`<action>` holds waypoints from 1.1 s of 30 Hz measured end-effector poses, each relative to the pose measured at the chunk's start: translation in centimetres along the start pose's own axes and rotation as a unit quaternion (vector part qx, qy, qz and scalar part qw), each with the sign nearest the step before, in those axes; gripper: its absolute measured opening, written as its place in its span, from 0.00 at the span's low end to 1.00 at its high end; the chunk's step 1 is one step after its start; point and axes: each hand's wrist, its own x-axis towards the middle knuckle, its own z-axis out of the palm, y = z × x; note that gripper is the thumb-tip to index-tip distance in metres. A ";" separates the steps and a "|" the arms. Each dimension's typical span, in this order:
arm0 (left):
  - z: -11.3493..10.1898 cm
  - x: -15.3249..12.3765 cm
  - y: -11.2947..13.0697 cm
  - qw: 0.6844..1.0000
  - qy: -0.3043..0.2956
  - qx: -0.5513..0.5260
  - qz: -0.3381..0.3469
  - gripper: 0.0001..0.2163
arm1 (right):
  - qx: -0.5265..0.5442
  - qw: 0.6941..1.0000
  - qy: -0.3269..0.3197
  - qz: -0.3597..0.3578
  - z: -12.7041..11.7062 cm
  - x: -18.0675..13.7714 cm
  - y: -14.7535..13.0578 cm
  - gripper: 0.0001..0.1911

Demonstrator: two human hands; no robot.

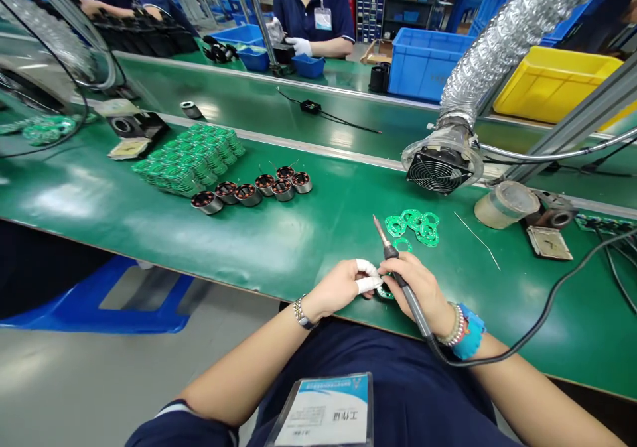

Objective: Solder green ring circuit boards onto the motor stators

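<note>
Left hand (341, 286) pinches green ring (386, 294), right hand (426, 289) grips soldering iron (412, 302) (tip (375, 221) best aimed far, clear of fingers (367, 268)).

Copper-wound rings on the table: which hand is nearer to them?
Left. The left hand is lower in the picture and right of the rings; the right hand is farther right.
</note>
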 end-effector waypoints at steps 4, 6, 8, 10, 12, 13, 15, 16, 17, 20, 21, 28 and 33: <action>-0.1 0.0 0.1 1.000 -0.002 0.005 -0.011 0.09 | -0.002 1.000 -0.007 -0.008 0.1 0.2 0.1 0.12; 0.0 -0.1 -0.2 1.000 -0.002 -0.010 -0.003 0.10 | -0.008 1.000 -0.006 -0.008 0.3 0.1 0.1 0.13; 0.2 -0.3 -0.6 0.999 0.006 -0.033 0.008 0.10 | -0.017 1.000 -0.003 -0.005 0.6 -0.1 0.0 0.15; 0.4 -0.6 -1.0 0.998 0.018 -0.053 0.017 0.11 | -0.022 1.000 -0.002 0.000 0.7 -0.3 -0.3 0.16; 0.5 -0.8 -1.2 0.998 0.019 -0.051 0.023 0.11 | -0.022 1.000 0.005 0.008 0.5 -0.5 -0.6 0.16; 0.5 -0.9 -1.3 0.999 0.014 -0.041 0.026 0.10 | -0.020 1.000 0.012 0.015 0.2 -0.6 -0.7 0.16; 0.4 -1.0 -1.3 0.999 0.001 -0.018 0.030 0.10 | -0.014 0.999 0.033 0.039 -0.5 -0.9 -1.1 0.14; 0.3 -1.0 -1.3 0.999 -0.003 -0.012 0.030 0.10 | -0.010 0.998 0.043 0.052 -1.0 -1.0 -1.3 0.13; 0.2 -1.0 -1.3 1.000 -0.006 -0.009 0.028 0.10 | -0.004 0.997 0.049 0.065 -1.4 -1.2 -1.5 0.11; 0.0 -0.9 -1.2 1.000 -0.010 -0.015 0.019 0.10 | 0.027 0.995 0.043 0.090 -2.6 -2.0 -2.1 0.09; 0.0 -0.9 -1.2 1.000 -0.011 -0.018 0.019 0.10 | 0.036 0.995 0.036 0.090 -2.9 -2.2 -2.2 0.10; -0.1 -0.9 -1.4 1.000 -0.012 -0.010 0.015 0.10 | 0.072 0.993 0.032 0.084 -4.6 -2.9 -3.1 0.13; -0.1 -1.0 -1.2 1.000 -0.006 0.004 0.012 0.09 | 0.088 0.988 0.016 0.122 -4.5 -2.8 -3.1 0.11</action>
